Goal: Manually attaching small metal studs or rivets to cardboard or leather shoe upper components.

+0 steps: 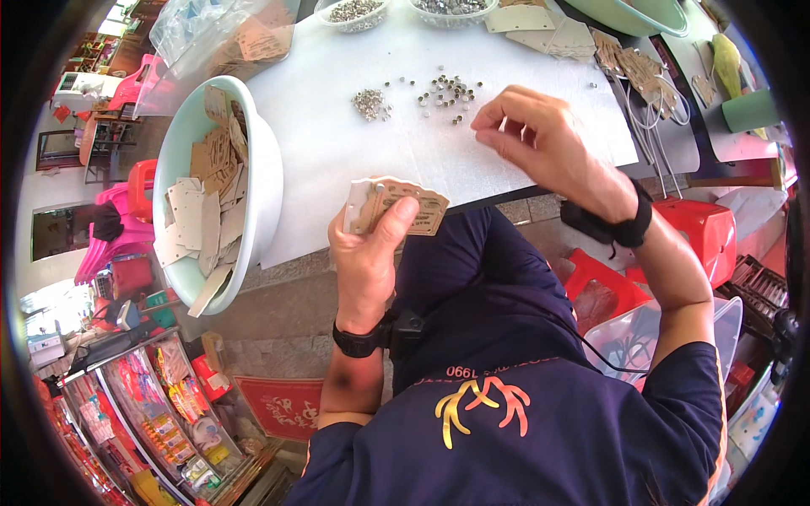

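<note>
My left hand [367, 261] grips a brown printed card [429, 216] with a wavy edge, the thumb lying across its face. A pale card edge shows behind it; how many are stacked I cannot tell. Over the white tabletop [321, 143], my right hand [544, 139] has its fingers curled, thumb and index tips close together in a pinch. Whatever may be between them is too small to make out. Just left of those fingertips lie scattered small metal caps [451, 91]. Farther left sits a little heap of small silvery metal pieces [369, 104].
A pale green basin [268, 185] of brown and white cards stands at left. Clear tubs [354, 24] of metal parts line the far edge, with stacked cards [548, 38] beside them. Corded brown tags [645, 72] lie at right. Red plastic stools [688, 240] stand below.
</note>
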Tool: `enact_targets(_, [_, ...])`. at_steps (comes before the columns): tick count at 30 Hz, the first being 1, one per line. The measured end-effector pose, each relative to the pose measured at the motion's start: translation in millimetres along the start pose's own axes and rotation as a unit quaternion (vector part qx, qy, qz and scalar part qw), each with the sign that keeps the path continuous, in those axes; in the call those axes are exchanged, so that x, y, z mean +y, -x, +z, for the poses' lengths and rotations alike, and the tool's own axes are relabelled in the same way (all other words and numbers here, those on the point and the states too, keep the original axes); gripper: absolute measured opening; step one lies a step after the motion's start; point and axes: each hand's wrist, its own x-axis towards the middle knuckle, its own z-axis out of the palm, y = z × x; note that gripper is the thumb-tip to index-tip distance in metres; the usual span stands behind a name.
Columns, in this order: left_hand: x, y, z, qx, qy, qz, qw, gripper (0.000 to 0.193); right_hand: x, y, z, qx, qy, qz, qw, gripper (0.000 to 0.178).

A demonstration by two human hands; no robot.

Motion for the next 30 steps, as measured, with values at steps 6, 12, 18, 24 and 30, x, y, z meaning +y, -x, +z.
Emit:
enact_targets(6, [-4,-2,-2,0.037,0.033,-0.020,0.999,0.020,10,-24,-4,-0.014,0.163,-0.108,0.981,0.008])
enact_targets(12, [-4,-3,-5,0.027,0.043,-0.022,0.998,0.023,11,-37,3,-0.064,0.233,-0.189,0.952,0.006])
enact_targets(18, [-2,-3,-1,0.025,0.032,-0.022,0.999,0.023,14,-49,7,-0.096,0.287,-0.213,0.929,0.007])
enact_targets(24, [-1,-7,1,0.030,0.042,-0.029,0.998,0.023,5,-46,14,-0.084,0.286,-0.195,0.934,0.011])
enact_targets(30, [1,-9,4,0.042,0.063,-0.029,0.997,0.023,0,-26,9,-0.130,0.207,-0.173,0.954,0.013])
